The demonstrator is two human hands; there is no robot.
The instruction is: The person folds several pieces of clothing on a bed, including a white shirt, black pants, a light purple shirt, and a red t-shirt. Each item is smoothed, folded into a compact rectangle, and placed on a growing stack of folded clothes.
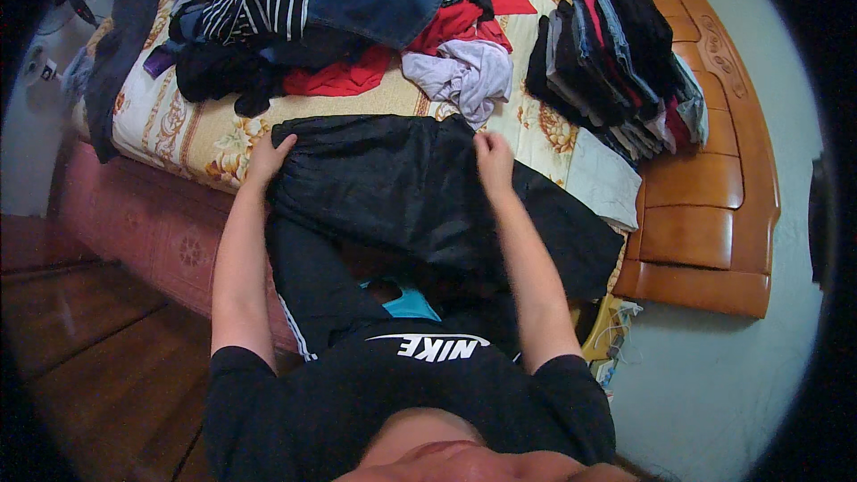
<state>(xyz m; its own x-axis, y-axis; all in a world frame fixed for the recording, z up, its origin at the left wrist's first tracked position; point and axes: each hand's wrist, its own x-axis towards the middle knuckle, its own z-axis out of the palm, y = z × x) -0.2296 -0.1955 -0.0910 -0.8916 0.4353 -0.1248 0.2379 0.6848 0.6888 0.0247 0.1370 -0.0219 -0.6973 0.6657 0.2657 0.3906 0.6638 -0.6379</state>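
A pair of black trousers point(381, 181) is spread along the near edge of the bed, its gathered waistband end to the left. At that end my left hand point(268, 159) grips the upper corner, thumb on top of the cloth. My right hand point(494, 159) has its fingers curled on the upper edge, further along. Past my right wrist the fabric runs on towards the headboard, and its lower edge hangs over the bed's side. Just beyond my right hand lies a crumpled pale lilac garment point(462, 73).
A loose heap of clothes with a pair of blue jeans point(375, 3) covers the far side of the flowered bedspread point(181, 127). Stacked folded clothes point(602, 60) stand at the right by the wooden headboard point(710, 214). Dark trousers point(120, 60) hang over the left edge.
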